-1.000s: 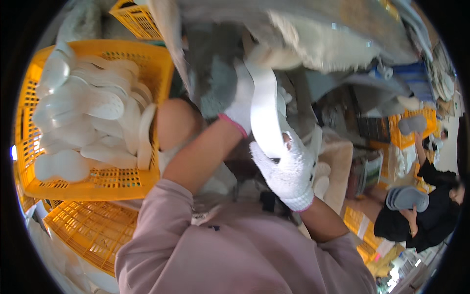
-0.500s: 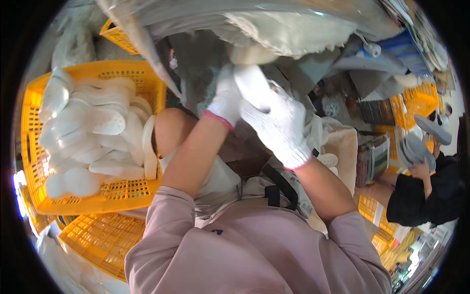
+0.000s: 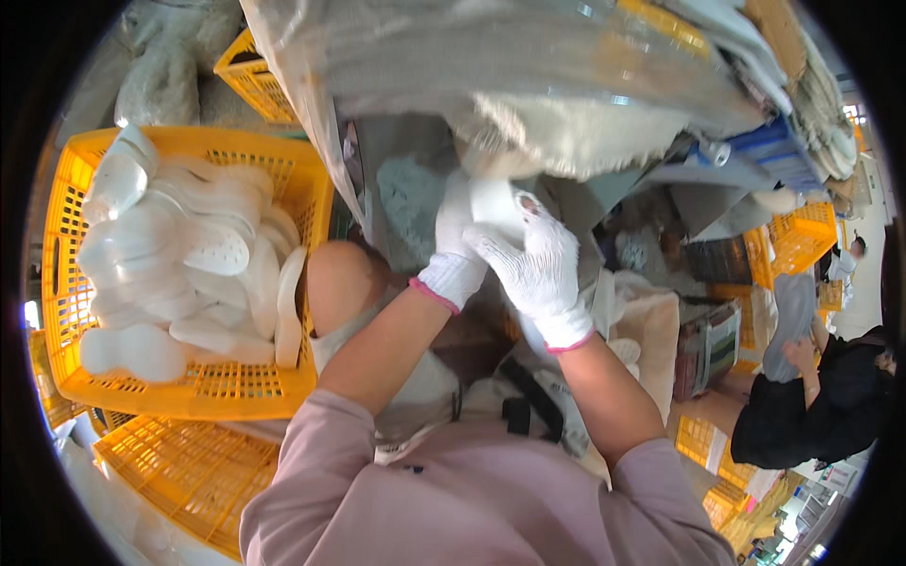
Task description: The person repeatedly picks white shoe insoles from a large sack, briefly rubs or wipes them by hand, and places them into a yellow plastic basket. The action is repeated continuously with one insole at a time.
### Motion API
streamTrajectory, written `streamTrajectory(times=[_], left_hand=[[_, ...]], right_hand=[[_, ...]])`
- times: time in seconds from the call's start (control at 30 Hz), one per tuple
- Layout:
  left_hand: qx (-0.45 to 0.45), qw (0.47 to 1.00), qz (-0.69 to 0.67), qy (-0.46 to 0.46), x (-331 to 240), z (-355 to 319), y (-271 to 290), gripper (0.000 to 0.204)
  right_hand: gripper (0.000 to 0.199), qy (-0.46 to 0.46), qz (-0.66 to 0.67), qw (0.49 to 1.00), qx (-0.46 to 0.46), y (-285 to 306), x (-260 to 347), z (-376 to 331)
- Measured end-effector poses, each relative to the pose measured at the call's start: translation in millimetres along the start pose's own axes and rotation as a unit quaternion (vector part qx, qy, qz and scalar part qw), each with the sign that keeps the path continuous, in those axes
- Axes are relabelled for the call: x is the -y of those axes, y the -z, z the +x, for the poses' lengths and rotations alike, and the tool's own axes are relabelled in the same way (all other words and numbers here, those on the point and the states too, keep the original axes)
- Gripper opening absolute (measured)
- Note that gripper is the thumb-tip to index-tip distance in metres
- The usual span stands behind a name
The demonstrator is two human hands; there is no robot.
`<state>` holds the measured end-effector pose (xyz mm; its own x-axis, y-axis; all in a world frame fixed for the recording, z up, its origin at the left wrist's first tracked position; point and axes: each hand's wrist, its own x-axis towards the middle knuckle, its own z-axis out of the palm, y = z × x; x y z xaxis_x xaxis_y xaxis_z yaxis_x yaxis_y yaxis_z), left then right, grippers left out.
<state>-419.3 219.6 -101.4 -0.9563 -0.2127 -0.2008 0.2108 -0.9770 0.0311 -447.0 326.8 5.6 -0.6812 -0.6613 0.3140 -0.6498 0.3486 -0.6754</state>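
Both my hands wear white knit gloves with pink cuffs and are close together at mid-picture. Between them is a white shoe sole (image 3: pixel 497 203), partly hidden by the gloves. My left hand (image 3: pixel 457 236) is closed on its left side. My right hand (image 3: pixel 536 259) grips it from the right, thumb across its near end. The sole's far end reaches a pale, rounded, blurred part (image 3: pixel 493 158) under a ragged whitish cloth (image 3: pixel 585 137); whether they touch is hard to tell.
On my left stands a yellow crate (image 3: pixel 179 404) heaped with white soles (image 3: pixel 217 247). Another yellow crate (image 3: pixel 189 472) sits below it. Clear plastic sheeting (image 3: pixel 453 57) hangs over the work spot. At right, a person in black (image 3: pixel 802 415) holds a grey sole-like piece (image 3: pixel 791 321).
The view has shifted, so the cloth and plastic sheeting appear lower. My hands still hold the sole, now turned more upright. The person at right has lowered the grey pieces.
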Motion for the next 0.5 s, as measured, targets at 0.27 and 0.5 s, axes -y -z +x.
streamTrajectory(times=[0.27, 0.5], left_hand=[[0.055, 0.997, -0.047, 0.029, 6.9, 3.0, 21.7, 0.064], [0.08, 0.983, 0.145, -0.078, -23.8, 69.3, 38.9, 0.061]], right_hand=[[0.047, -0.171, 0.1, 0.965, 0.175, 42.3, 52.0, -60.5], [0.031, 0.146, -0.27, 0.938, 0.162, 29.6, 46.0, 5.8]])
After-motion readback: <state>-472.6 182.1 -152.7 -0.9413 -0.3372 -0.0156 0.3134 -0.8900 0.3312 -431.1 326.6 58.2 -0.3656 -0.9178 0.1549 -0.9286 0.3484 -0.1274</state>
